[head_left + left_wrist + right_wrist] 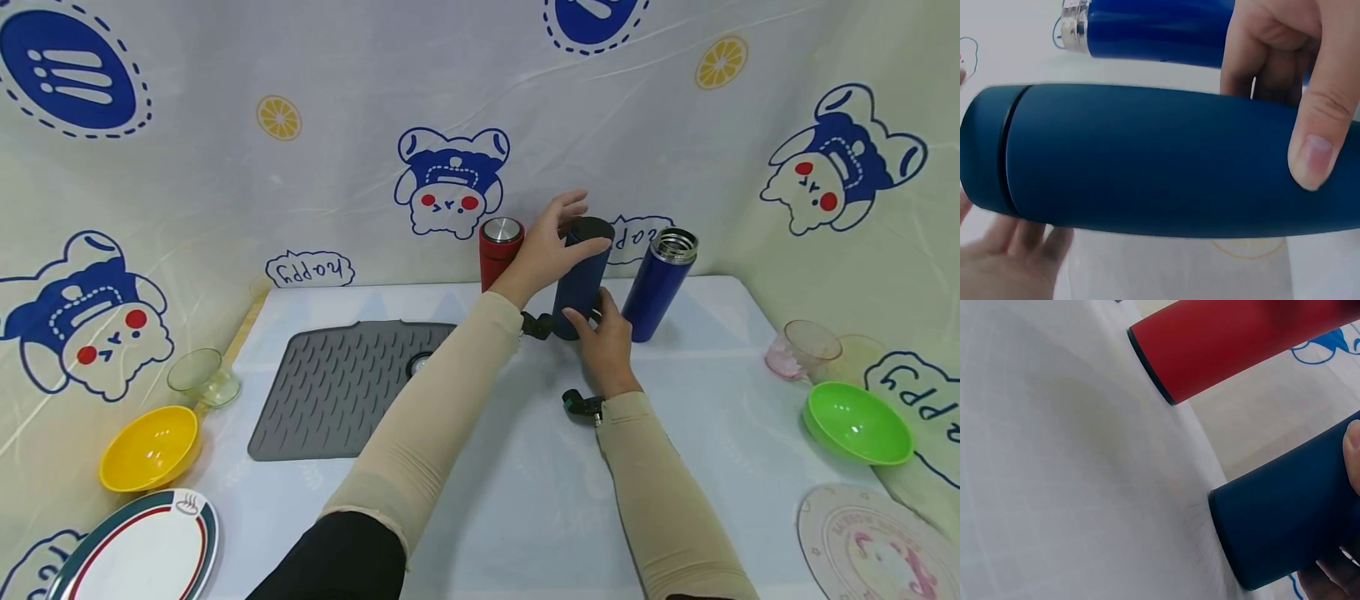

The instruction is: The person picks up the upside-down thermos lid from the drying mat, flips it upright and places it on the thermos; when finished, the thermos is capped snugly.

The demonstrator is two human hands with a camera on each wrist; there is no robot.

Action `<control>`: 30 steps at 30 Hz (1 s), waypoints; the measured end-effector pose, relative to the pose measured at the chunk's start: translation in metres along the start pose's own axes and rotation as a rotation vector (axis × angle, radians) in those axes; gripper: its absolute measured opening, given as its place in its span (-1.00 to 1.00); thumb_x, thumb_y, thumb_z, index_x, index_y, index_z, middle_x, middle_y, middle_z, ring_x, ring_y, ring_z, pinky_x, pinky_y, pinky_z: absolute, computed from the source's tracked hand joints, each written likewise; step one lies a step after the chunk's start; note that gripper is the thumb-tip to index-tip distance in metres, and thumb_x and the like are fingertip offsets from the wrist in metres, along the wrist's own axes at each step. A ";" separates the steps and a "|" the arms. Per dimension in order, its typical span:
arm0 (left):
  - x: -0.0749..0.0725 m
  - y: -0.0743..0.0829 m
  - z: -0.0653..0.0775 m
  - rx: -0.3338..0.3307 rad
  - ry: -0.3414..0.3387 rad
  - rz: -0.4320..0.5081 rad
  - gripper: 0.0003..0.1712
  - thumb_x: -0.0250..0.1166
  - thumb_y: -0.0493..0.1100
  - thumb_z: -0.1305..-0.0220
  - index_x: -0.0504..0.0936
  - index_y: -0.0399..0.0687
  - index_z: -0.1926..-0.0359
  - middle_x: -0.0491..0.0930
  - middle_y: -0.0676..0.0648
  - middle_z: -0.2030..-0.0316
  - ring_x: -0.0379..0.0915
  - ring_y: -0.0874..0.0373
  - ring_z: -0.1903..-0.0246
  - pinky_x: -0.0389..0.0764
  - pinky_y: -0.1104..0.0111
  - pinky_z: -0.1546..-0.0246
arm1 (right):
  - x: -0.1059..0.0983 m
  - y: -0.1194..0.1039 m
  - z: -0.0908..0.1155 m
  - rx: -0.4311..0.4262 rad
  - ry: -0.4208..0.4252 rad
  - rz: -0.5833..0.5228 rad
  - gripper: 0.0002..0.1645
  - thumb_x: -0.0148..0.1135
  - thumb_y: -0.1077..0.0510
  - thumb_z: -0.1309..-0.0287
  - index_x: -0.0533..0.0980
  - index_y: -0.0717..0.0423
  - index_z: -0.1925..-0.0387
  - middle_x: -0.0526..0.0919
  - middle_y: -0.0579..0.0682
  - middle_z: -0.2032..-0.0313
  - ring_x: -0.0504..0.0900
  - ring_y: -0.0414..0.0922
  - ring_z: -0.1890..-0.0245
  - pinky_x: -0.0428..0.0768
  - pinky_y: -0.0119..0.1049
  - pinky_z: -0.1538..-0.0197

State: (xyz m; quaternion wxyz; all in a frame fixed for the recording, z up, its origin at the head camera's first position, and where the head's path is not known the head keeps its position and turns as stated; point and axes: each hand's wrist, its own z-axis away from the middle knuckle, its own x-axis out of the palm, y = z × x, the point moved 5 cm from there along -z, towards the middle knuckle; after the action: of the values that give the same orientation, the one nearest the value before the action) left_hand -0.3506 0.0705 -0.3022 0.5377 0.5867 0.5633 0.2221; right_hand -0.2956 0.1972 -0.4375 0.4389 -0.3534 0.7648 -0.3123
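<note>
A dark blue thermos bottle (577, 287) stands upright near the back of the table, its cap (986, 150) on with a thin seam below. My right hand (609, 346) grips its lower body, thumb in front and fingers behind. My left hand (551, 246) is around the top, thumb across the front and fingers behind the cap. Just to the right is a brighter blue bottle (658, 287), its threaded steel mouth uncovered. On the left stands a red bottle (501, 250) with a silver top, partly hidden by my left hand.
A grey ridged mat (337, 392) lies left, a small round dark-rimmed piece (417, 363) on it partly behind my sleeve. Along the left edge are a glass (204, 379), yellow bowl (150, 450) and plate (138, 558); right, a pinkish glass (802, 350), green bowl (858, 423) and plate (877, 542).
</note>
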 end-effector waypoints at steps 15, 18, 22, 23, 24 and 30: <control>0.001 0.000 -0.001 -0.007 -0.029 0.012 -0.17 0.41 0.06 -0.07 0.22 0.30 -0.34 0.33 0.10 -0.21 0.21 0.30 -0.13 0.36 0.33 -0.10 | 0.000 0.000 0.000 0.007 -0.009 0.001 -0.23 0.25 -0.18 -0.11 0.26 0.00 -0.29 0.49 0.05 -0.13 0.45 -0.11 -0.12 0.41 -0.15 -0.13; 0.002 -0.003 -0.003 -0.042 -0.011 0.023 -0.12 0.42 0.19 0.00 0.21 0.34 -0.33 0.30 0.14 -0.21 0.18 0.33 -0.13 0.38 0.31 -0.08 | -0.001 0.000 -0.001 0.016 -0.011 0.000 -0.20 0.25 -0.20 -0.10 0.25 0.00 -0.31 0.49 0.06 -0.13 0.45 -0.10 -0.12 0.41 -0.15 -0.13; 0.004 -0.005 -0.004 -0.071 0.022 -0.008 -0.02 0.48 0.24 0.15 0.24 0.30 -0.31 0.32 0.16 -0.18 0.21 0.34 -0.11 0.41 0.36 -0.04 | -0.001 0.002 -0.001 0.021 -0.014 0.006 -0.17 0.25 -0.23 -0.09 0.25 0.01 -0.31 0.49 0.06 -0.13 0.46 -0.09 -0.11 0.41 -0.16 -0.13; 0.004 -0.005 -0.004 -0.070 0.026 -0.018 -0.01 0.49 0.24 0.17 0.24 0.29 -0.31 0.34 0.14 -0.18 0.22 0.34 -0.10 0.42 0.37 -0.03 | -0.001 0.003 -0.001 0.021 -0.012 0.009 -0.17 0.25 -0.23 -0.08 0.25 0.01 -0.31 0.49 0.05 -0.13 0.46 -0.10 -0.11 0.41 -0.17 -0.12; 0.004 -0.005 -0.004 -0.066 0.027 -0.027 -0.01 0.50 0.23 0.17 0.24 0.27 -0.31 0.35 0.13 -0.17 0.23 0.34 -0.10 0.42 0.39 -0.03 | -0.001 0.003 -0.001 0.018 -0.012 0.011 -0.18 0.25 -0.23 -0.08 0.26 0.00 -0.30 0.49 0.05 -0.13 0.46 -0.11 -0.11 0.41 -0.17 -0.12; 0.003 -0.005 -0.002 0.001 -0.025 0.049 -0.12 0.46 0.05 0.00 0.23 0.25 -0.33 0.38 0.10 -0.19 0.23 0.34 -0.13 0.36 0.39 -0.08 | -0.001 0.001 -0.001 0.004 -0.010 0.018 -0.21 0.25 -0.21 -0.10 0.27 0.01 -0.29 0.49 0.04 -0.12 0.45 -0.13 -0.11 0.42 -0.17 -0.12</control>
State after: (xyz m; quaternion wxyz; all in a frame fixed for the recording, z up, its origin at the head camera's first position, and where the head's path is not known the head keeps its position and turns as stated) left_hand -0.3532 0.0728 -0.3067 0.5389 0.6033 0.5421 0.2274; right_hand -0.2962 0.1989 -0.4372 0.4461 -0.3469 0.7653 -0.3082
